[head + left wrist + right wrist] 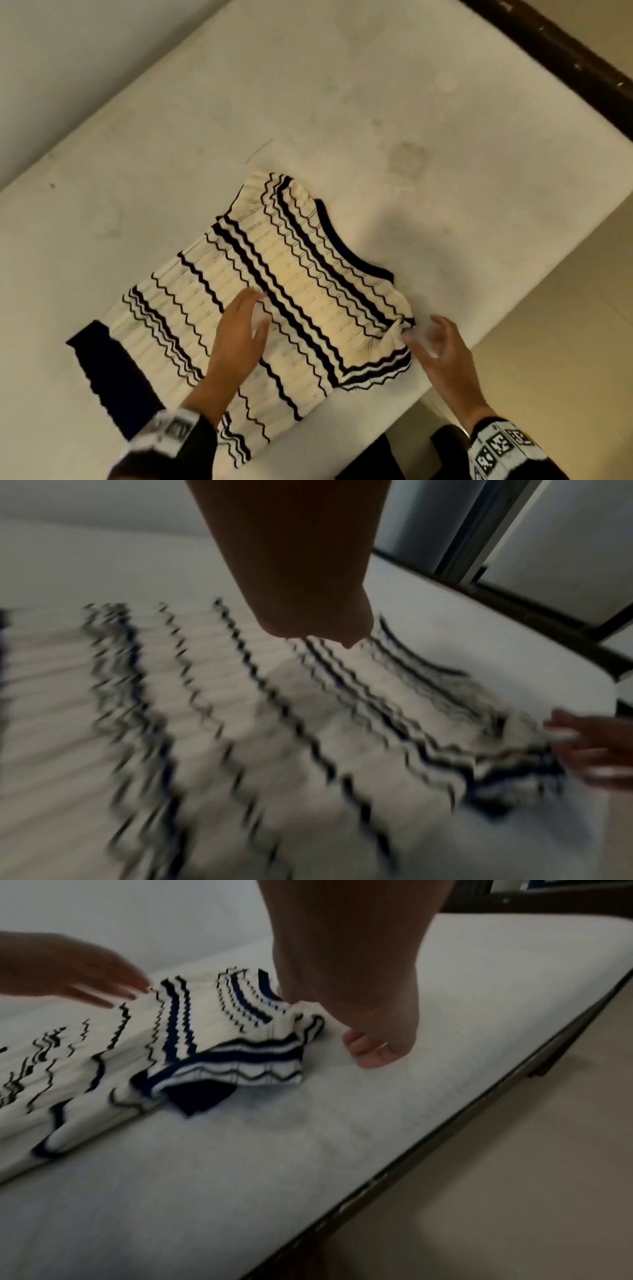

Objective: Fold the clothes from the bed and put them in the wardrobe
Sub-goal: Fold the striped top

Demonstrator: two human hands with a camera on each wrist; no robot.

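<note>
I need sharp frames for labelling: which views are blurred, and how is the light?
Head: fairly sharp, evenly lit, both hands slightly smeared. Left wrist: heavy motion blur across the top, dim. Right wrist: top mostly sharp, left hand smeared, dim.

The head view looks steeply down on the mattress (342, 102) from above, while both wrist views sit low and close along each hand, all three sharing the striped knit top (274, 274) at the mattress edge.
</note>
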